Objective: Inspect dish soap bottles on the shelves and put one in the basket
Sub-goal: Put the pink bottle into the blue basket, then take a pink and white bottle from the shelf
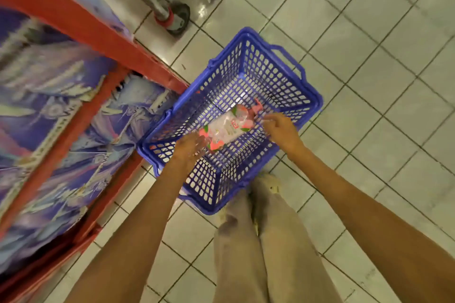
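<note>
Fingers of the left hand (190, 149) lie blurred at the base of the pink pump-top dish soap bottle (227, 126); whether they grasp it cannot be told. Right hand (280, 130) hovers near the pump, fingers loosely curled, holding nothing. Bottle lies on its side inside the blue plastic mesh basket (312, 103) on the white tiled floor (369, 56), beside the red metal shelf (81, 27).

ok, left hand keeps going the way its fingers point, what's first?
Likely the soap bottle lying in the basket; the left hand is already at its lower end, contact unclear through blur.
</note>
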